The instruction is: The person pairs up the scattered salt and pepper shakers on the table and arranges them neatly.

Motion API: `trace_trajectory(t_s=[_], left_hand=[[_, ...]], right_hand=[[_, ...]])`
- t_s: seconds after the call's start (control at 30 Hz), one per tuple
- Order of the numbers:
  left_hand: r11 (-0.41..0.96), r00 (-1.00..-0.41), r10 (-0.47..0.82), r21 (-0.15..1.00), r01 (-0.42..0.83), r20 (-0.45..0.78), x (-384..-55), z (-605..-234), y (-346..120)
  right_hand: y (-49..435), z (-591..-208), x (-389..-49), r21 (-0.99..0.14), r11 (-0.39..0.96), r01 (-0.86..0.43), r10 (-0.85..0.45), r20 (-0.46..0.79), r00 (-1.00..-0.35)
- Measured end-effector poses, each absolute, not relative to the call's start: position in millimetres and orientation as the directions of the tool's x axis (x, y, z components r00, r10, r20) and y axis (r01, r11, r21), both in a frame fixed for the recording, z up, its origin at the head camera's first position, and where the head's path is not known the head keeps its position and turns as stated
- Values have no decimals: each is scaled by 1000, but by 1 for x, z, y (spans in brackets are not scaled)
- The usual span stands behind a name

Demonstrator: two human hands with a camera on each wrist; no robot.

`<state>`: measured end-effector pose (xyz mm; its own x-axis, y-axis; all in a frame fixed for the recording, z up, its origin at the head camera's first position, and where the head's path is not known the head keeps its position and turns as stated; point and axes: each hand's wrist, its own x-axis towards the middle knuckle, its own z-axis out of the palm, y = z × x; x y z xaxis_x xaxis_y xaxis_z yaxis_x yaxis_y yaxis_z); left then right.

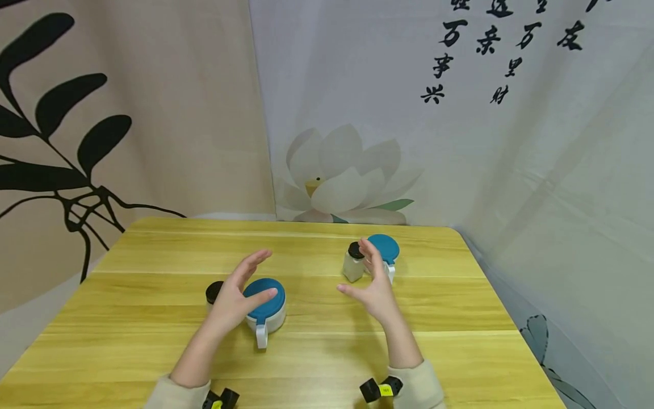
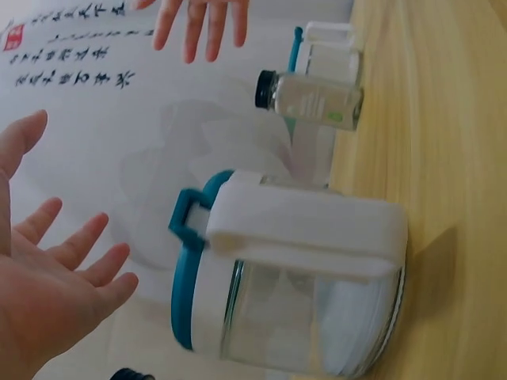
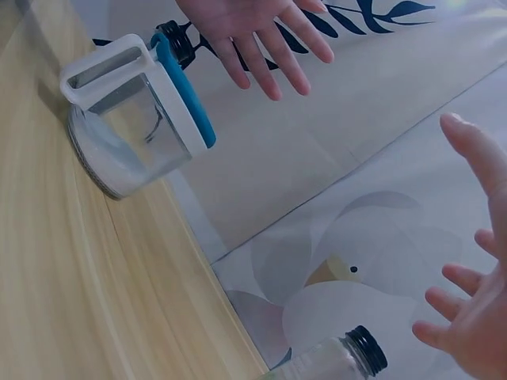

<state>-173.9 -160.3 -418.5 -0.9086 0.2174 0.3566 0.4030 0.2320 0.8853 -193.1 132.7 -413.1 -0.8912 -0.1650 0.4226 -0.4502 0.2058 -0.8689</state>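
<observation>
My left hand (image 1: 230,304) hovers over the table with fingers extended and thumb apart, holding nothing. Just beside it stands a glass jar (image 1: 273,321) with a blue lid and white handle; white contents show low inside the jar (image 3: 107,154). Behind that hand, a black-capped bottle (image 1: 213,291) is mostly hidden. My right hand (image 1: 379,295) is likewise raised, fingers spread, palm facing the left hand. Beyond it stand a second black-capped bottle (image 1: 352,267) and another blue-lidded jar (image 1: 384,247), partly covered by the fingers. Through its clear side, the second bottle (image 2: 317,99) looks pale.
The wooden table (image 1: 317,363) runs back to a hanging cloth (image 1: 337,85) printed with a flower and black characters. A beige cloth (image 1: 194,113) with dark leaves hangs at the left. Each wrist wears a small black camera (image 1: 380,389).
</observation>
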Motion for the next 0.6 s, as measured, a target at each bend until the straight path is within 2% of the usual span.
trace_trajectory(t_s=[0.1, 0.23, 0.6], left_hand=[[221, -912, 221, 893, 392, 346, -174, -418, -155], [210, -913, 229, 899, 385, 338, -174, -418, -146], [153, -908, 226, 908, 390, 352, -183, -423, -127]], right_hand=[[138, -427, -202, -863, 197, -465, -152, 442, -884], [139, -424, -201, -869, 198, -453, -141, 432, -891], [140, -395, -183, -876, 208, -435, -133, 415, -900]])
